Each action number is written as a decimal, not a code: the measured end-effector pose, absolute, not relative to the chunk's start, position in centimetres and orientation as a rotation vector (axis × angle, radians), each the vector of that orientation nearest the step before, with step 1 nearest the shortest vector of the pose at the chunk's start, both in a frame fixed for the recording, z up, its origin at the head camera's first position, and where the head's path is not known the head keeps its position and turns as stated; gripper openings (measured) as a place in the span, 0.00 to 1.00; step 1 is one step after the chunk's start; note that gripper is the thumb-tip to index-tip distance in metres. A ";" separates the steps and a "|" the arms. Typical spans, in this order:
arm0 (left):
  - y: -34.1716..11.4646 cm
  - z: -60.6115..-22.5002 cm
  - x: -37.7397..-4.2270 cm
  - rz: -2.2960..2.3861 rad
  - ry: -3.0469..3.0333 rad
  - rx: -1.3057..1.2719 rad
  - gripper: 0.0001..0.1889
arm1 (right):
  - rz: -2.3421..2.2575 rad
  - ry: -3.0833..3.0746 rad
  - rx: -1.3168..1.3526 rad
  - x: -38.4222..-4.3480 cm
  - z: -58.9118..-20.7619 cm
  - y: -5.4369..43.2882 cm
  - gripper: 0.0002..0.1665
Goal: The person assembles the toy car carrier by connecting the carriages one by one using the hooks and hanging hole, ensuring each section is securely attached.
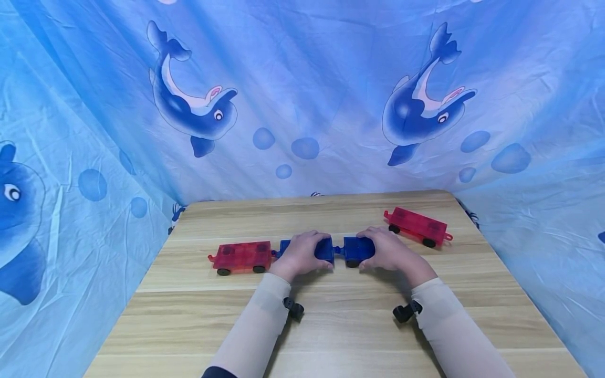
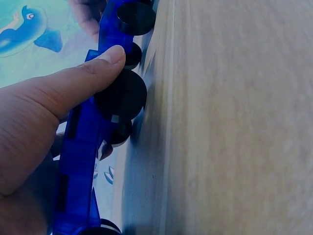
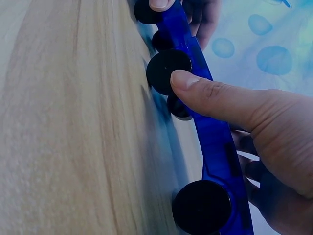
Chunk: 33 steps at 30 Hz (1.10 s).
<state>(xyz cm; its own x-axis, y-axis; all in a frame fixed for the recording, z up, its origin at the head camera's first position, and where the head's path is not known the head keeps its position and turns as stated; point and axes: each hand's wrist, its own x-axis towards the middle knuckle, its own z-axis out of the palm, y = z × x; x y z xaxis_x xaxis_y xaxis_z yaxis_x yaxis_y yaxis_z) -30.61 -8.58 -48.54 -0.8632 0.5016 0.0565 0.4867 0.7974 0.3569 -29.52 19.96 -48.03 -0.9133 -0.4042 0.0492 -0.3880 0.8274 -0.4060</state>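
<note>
Two translucent blue toy train cars stand end to end on the table. My left hand (image 1: 304,254) grips the left blue car (image 1: 324,250) across its sides, with the thumb beside a black wheel (image 2: 122,94) in the left wrist view. With fingers over the far side and thumb on the near side, my right hand (image 1: 388,249) holds the right blue car (image 1: 357,249). The cars meet at a small blue coupling (image 1: 338,250); whether it is hooked I cannot tell. A red train car (image 1: 243,255) adjoins the left blue car's outer end.
Another red train car (image 1: 419,224) sits at an angle at the back right, beyond my right hand. The wooden table (image 1: 350,325) has its back edge against a blue dolphin-print curtain (image 1: 302,94), which also hangs along both sides.
</note>
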 end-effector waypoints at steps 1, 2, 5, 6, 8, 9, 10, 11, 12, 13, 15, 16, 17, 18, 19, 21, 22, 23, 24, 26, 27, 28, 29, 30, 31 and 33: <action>-8.6 -48.5 -30.6 0.570 2.938 0.810 0.47 | -0.644 2.966 -0.641 -29.5 -48.0 20.0 0.54; -8.6 -48.5 -30.6 0.573 2.937 0.811 0.47 | -0.641 2.966 -0.639 -29.5 -48.0 19.9 0.54; -8.6 -48.5 -30.6 0.573 2.938 0.814 0.47 | -0.636 2.966 -0.644 -29.5 -48.0 20.0 0.54; -8.6 -48.5 -30.6 0.571 2.938 0.812 0.47 | -0.638 2.965 -0.648 -29.5 -48.0 20.0 0.54; -8.5 -48.5 -30.5 0.576 2.933 0.813 0.48 | -0.648 2.958 -0.662 -29.4 -47.9 20.1 0.55; -8.5 -48.5 -30.5 0.578 2.931 0.813 0.48 | -0.662 2.952 -0.669 -29.4 -47.8 20.3 0.55; -8.5 -48.5 -30.5 0.581 2.928 0.815 0.48 | -0.684 2.944 -0.674 -29.3 -47.8 20.5 0.56; -8.5 -48.5 -30.5 0.587 2.924 0.816 0.49 | -0.711 2.937 -0.672 -29.3 -47.7 20.7 0.56; -8.5 -48.5 -30.5 0.589 2.923 0.815 0.49 | -0.746 2.932 -0.668 -29.3 -47.6 21.0 0.55; -8.5 -48.5 -30.5 0.592 2.921 0.816 0.49 | -0.785 2.932 -0.660 -29.3 -47.5 21.3 0.54; -8.5 -48.5 -30.5 0.591 2.921 0.816 0.49 | -0.877 2.947 -0.625 -29.3 -47.2 22.2 0.52; -8.5 -48.5 -30.5 0.588 2.920 0.816 0.49 | -0.914 2.966 -0.603 -29.4 -47.1 22.8 0.50; -8.5 -48.4 -30.5 0.585 2.920 0.816 0.49 | -0.946 2.995 -0.576 -29.5 -47.1 23.3 0.48; -8.5 -48.4 -30.5 0.579 2.919 0.820 0.49 | -0.979 3.025 -0.552 -29.7 -47.0 23.9 0.47; -8.6 -48.3 -30.4 0.582 2.916 0.827 0.49 | -0.990 3.062 -0.527 -29.8 -47.0 24.5 0.45; -8.6 -48.2 -30.4 0.593 2.911 0.840 0.48 | -0.977 3.120 -0.446 -30.2 -46.8 25.7 0.44; -8.6 -48.1 -30.3 0.601 2.910 0.844 0.48 | -0.963 3.141 -0.413 -30.4 -46.8 26.3 0.44; -8.5 -48.0 -30.3 0.610 2.909 0.848 0.48 | -0.946 3.160 -0.378 -30.5 -46.7 26.8 0.44; -8.5 -48.0 -30.3 0.620 2.908 0.855 0.47 | -0.925 3.173 -0.345 -30.7 -46.6 27.3 0.44; -8.3 -47.8 -30.2 0.640 2.909 0.873 0.46 | -0.888 3.189 -0.283 -30.9 -46.6 28.2 0.46; -8.2 -47.7 -30.2 0.644 2.913 0.884 0.46 | -0.883 3.199 -0.261 -31.0 -46.6 28.6 0.46; -8.0 -47.7 -30.2 0.649 2.914 0.896 0.46 | -0.881 3.205 -0.245 -31.1 -46.7 29.0 0.46; -7.8 -47.6 -30.2 0.647 2.918 0.912 0.45 | -0.879 3.210 -0.229 -31.2 -46.9 29.4 0.47; -7.6 -47.6 -30.2 0.652 2.917 0.925 0.45 | -0.875 3.211 -0.214 -31.3 -47.0 29.7 0.48; -7.4 -47.5 -30.1 0.654 2.917 0.936 0.45 | -0.872 3.207 -0.198 -31.3 -47.2 30.0 0.50; -7.0 -47.5 -30.0 0.658 2.917 0.951 0.44 | -0.861 3.192 -0.172 -31.3 -47.5 30.5 0.54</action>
<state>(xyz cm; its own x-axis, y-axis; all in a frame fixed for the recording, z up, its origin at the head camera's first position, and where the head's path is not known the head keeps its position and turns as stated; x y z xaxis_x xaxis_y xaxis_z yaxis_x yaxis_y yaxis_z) -29.98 -6.99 -47.47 -0.8163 0.5643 0.1235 0.5627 0.7284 0.3908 -31.33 30.46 -47.50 -0.9805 -0.0556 0.1887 -0.1429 0.8603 -0.4894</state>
